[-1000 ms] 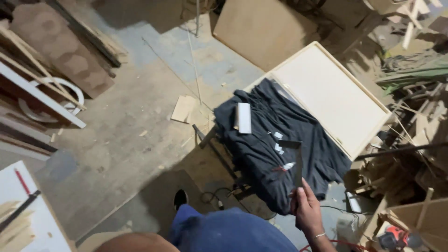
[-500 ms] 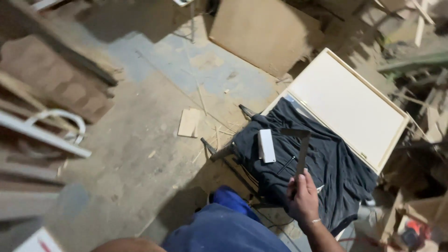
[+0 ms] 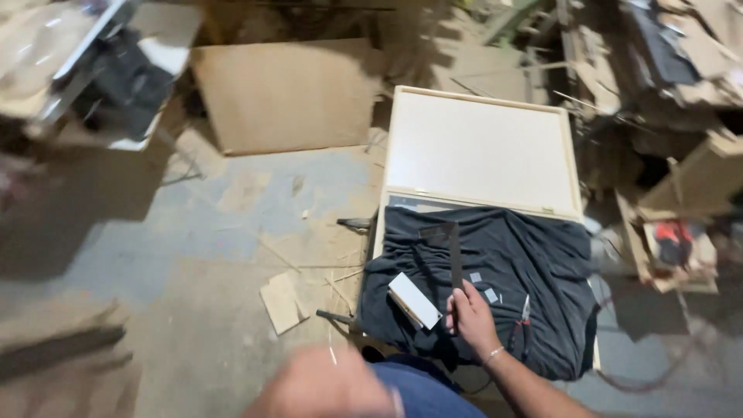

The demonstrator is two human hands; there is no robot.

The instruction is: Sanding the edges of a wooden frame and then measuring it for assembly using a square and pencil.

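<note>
My right hand (image 3: 470, 317) grips the lower end of a dark metal try square (image 3: 455, 255), which lies up across a dark cloth (image 3: 534, 259). The cloth covers the near half of a white panel in a wooden frame (image 3: 480, 147). A white rectangular block (image 3: 414, 299) rests on the cloth just left of my right hand. Red-handled pliers (image 3: 525, 310) and two small pale chips (image 3: 484, 286) lie just to its right. My left hand (image 3: 325, 385) is a blur at the bottom edge, and its fingers cannot be made out.
A large brown board (image 3: 290, 93) lies on the dusty floor at the back left. A flat wood offcut (image 3: 280, 302) and splinters lie left of the cloth. Stacked timber and boxes (image 3: 681, 193) crowd the right side. A bench with tools (image 3: 116, 77) stands top left.
The view has swung round so the panel now lies straight ahead. My right hand still holds the square on the cloth. My blurred left hand has come into view at the bottom.
</note>
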